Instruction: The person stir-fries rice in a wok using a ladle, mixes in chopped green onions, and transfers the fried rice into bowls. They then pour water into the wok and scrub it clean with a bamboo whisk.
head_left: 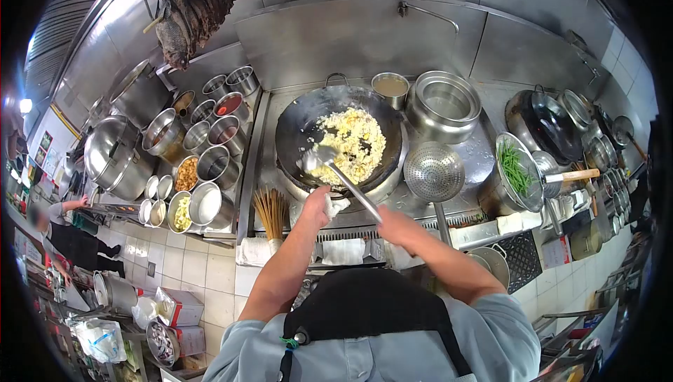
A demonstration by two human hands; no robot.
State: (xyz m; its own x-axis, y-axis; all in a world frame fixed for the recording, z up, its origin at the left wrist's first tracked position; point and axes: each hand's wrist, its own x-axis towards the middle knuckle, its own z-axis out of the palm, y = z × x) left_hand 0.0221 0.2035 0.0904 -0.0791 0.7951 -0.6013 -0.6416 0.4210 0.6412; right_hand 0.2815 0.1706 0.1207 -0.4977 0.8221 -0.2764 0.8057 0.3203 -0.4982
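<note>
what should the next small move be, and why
Probably push the metal utensil rightward through the yellowish food, since its head sits at the food's left edge, the right hand grips its handle, and the left hand holds a cloth at the near edge of the wok.

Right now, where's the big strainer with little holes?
In the head view, the big strainer is just right of the wok, on the near side of the round steel pot.
</note>
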